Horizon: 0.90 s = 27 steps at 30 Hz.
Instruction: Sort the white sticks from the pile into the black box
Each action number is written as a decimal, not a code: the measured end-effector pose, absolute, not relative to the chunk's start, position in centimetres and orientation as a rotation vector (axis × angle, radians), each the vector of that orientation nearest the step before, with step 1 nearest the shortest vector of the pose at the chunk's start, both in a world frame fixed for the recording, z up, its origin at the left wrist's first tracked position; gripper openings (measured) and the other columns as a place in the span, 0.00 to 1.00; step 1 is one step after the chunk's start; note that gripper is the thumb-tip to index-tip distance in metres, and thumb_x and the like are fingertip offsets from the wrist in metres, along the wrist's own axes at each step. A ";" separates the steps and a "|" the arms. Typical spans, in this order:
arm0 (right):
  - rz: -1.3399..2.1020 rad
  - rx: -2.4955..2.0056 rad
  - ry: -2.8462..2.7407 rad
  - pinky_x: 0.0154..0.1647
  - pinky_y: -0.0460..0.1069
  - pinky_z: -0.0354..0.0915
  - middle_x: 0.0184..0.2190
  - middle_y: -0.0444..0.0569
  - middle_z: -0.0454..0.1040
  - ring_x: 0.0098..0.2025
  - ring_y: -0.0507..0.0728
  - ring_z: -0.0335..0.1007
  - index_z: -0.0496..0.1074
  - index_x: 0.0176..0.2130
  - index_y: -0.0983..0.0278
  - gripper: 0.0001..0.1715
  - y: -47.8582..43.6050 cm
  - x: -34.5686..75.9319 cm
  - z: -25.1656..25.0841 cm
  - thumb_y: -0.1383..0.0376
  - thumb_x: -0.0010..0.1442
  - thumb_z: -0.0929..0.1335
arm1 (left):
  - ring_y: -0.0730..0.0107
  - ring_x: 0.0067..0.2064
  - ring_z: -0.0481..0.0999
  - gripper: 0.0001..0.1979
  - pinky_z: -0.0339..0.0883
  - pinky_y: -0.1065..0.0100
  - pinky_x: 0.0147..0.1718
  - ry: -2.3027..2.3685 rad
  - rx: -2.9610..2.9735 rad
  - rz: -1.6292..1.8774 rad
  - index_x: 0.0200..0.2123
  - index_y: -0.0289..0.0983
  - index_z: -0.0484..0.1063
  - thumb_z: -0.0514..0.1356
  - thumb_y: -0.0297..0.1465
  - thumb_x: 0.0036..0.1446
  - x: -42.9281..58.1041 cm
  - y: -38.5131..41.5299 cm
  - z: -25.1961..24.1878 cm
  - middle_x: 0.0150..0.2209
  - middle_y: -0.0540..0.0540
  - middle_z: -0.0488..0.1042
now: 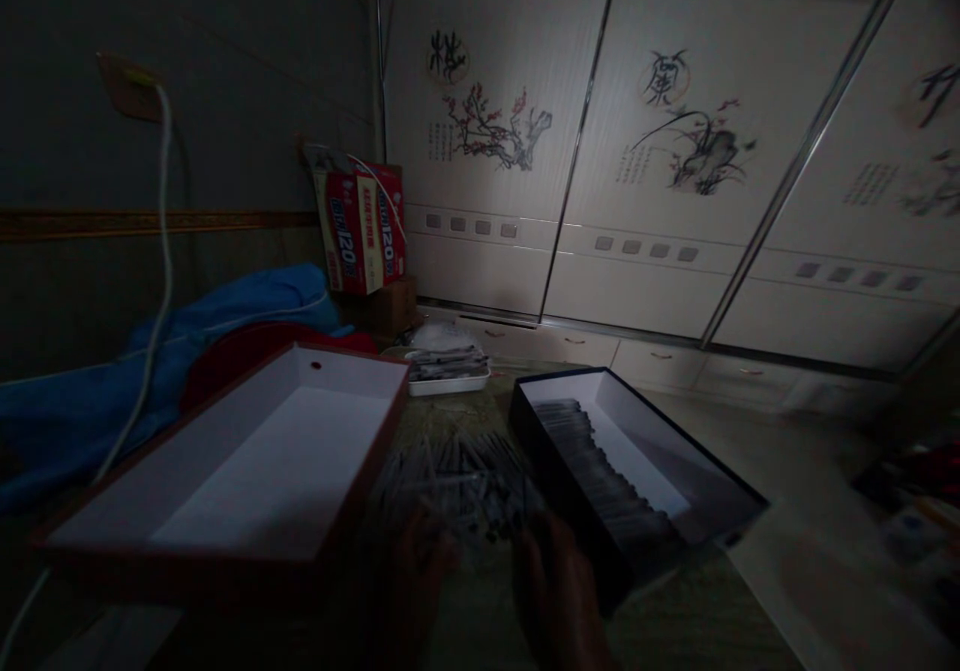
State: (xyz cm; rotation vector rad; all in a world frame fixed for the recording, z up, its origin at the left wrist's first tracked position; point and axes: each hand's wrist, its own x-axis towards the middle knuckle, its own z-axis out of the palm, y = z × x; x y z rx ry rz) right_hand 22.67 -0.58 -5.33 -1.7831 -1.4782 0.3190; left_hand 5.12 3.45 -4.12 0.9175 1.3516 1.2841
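A loose heap of thin grey packets [450, 486] lies on the tabletop between two open boxes. My left hand [420, 576] is dark and blurred at the heap's near edge. My right hand [559, 591] sits just to its right, close to the wall of a black box [570, 491] holding tightly packed rows of similar packets. In this dim light I cannot make out whether either hand grips any packets. To the left stands an empty white-lined box with a red rim [247, 461].
Behind the heap, a white tray [448, 383] holds more packets. A blue cloth [150, 376] and a red lid [255, 356] lie at left, and a white cable [161, 251] runs down the wall. A red printed carton [358, 221] stands at the back, before painted cabinet doors [675, 151].
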 end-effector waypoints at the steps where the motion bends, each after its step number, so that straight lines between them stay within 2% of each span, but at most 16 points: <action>1: 0.283 -1.756 -1.490 0.44 0.52 0.68 0.42 0.58 0.76 0.44 0.61 0.74 0.70 0.45 0.66 0.19 -0.7 22.6 -5.4 0.60 0.65 0.58 | 0.57 0.37 0.79 0.35 0.74 0.57 0.36 1.371 0.964 1.279 0.47 0.30 0.65 0.62 0.42 0.34 5.1 3.3 -4.3 0.46 0.32 0.74; 4: 0.178 -1.678 -1.508 0.39 0.49 0.68 0.37 0.54 0.78 0.39 0.59 0.75 0.72 0.41 0.63 0.17 -1.8 22.1 -4.5 0.59 0.65 0.58 | 0.61 0.36 0.79 0.40 0.73 0.56 0.40 1.422 1.132 1.252 0.56 0.29 0.59 0.58 0.45 0.42 4.8 2.7 -4.6 0.58 0.29 0.64; 6: 0.165 -1.633 -1.509 0.34 0.48 0.67 0.32 0.49 0.77 0.33 0.57 0.75 0.73 0.37 0.61 0.16 -2.9 22.1 -2.7 0.58 0.65 0.59 | 0.61 0.34 0.79 0.39 0.73 0.55 0.40 1.486 1.207 1.263 0.58 0.30 0.58 0.56 0.45 0.45 4.6 2.4 -4.6 0.59 0.30 0.64; 8: 0.182 -1.577 -1.523 0.30 0.46 0.66 0.28 0.45 0.76 0.29 0.54 0.74 0.72 0.35 0.59 0.17 -3.6 22.9 0.0 0.57 0.65 0.59 | 0.57 0.37 0.79 0.33 0.72 0.55 0.41 1.570 1.274 1.308 0.51 0.29 0.66 0.56 0.44 0.44 4.4 2.3 -4.8 0.52 0.31 0.71; 10: 0.140 -1.523 -1.541 0.30 0.45 0.66 0.29 0.44 0.77 0.29 0.53 0.74 0.72 0.38 0.60 0.16 -3.5 24.9 2.9 0.56 0.65 0.59 | 0.55 0.39 0.79 0.24 0.73 0.58 0.41 1.571 1.378 1.319 0.41 0.33 0.72 0.57 0.43 0.44 4.4 2.2 -5.2 0.43 0.35 0.77; 12: 0.066 -1.621 -1.495 0.28 0.45 0.65 0.27 0.45 0.75 0.26 0.53 0.73 0.70 0.35 0.61 0.18 -2.1 27.8 5.3 0.54 0.65 0.59 | 0.58 0.37 0.79 0.15 0.73 0.62 0.37 1.459 1.538 1.221 0.33 0.37 0.74 0.57 0.41 0.48 4.7 1.9 -5.6 0.34 0.41 0.79; 14: 0.021 -1.781 -1.579 0.28 0.46 0.64 0.26 0.46 0.75 0.26 0.54 0.73 0.69 0.36 0.63 0.19 0.5 30.9 6.9 0.55 0.66 0.57 | 0.62 0.32 0.79 0.11 0.73 0.66 0.33 1.346 1.672 1.082 0.30 0.39 0.75 0.56 0.38 0.51 5.0 1.4 -5.8 0.29 0.45 0.79; 15: 0.033 -1.898 -1.714 0.30 0.46 0.64 0.27 0.47 0.76 0.28 0.54 0.74 0.69 0.37 0.64 0.18 2.1 32.3 7.2 0.59 0.67 0.56 | 0.63 0.31 0.78 0.10 0.72 0.67 0.31 1.323 1.716 1.035 0.29 0.39 0.75 0.56 0.37 0.53 5.2 1.2 -5.9 0.28 0.46 0.78; 18: 0.082 -1.962 -1.933 0.37 0.47 0.65 0.34 0.52 0.78 0.36 0.56 0.75 0.72 0.38 0.67 0.09 6.9 34.9 6.7 0.71 0.60 0.63 | 0.65 0.32 0.78 0.09 0.71 0.68 0.33 1.345 1.809 0.982 0.30 0.40 0.75 0.55 0.34 0.55 5.5 0.9 -6.1 0.28 0.47 0.78; 21: 0.144 -1.955 -2.174 0.45 0.48 0.64 0.41 0.55 0.77 0.44 0.57 0.74 0.73 0.41 0.70 0.15 10.4 35.3 5.2 0.79 0.54 0.65 | 0.64 0.38 0.79 0.10 0.72 0.67 0.39 1.341 1.923 1.009 0.33 0.41 0.76 0.55 0.33 0.56 5.3 1.2 -6.7 0.34 0.46 0.80; 24: 0.167 -1.932 -2.379 0.50 0.53 0.64 0.45 0.52 0.75 0.48 0.56 0.71 0.71 0.45 0.69 0.16 12.3 34.5 3.9 0.79 0.57 0.65 | 0.61 0.45 0.78 0.11 0.71 0.63 0.46 1.388 1.991 1.067 0.38 0.42 0.77 0.56 0.34 0.55 4.7 1.7 -7.6 0.41 0.44 0.80; 27: 0.142 -1.946 -2.485 0.47 0.55 0.68 0.44 0.50 0.74 0.45 0.56 0.72 0.70 0.45 0.68 0.10 13.3 33.6 3.1 0.72 0.62 0.65 | 0.60 0.43 0.80 0.11 0.72 0.64 0.44 1.452 1.992 1.087 0.38 0.42 0.78 0.57 0.35 0.55 4.4 1.8 -7.7 0.39 0.44 0.81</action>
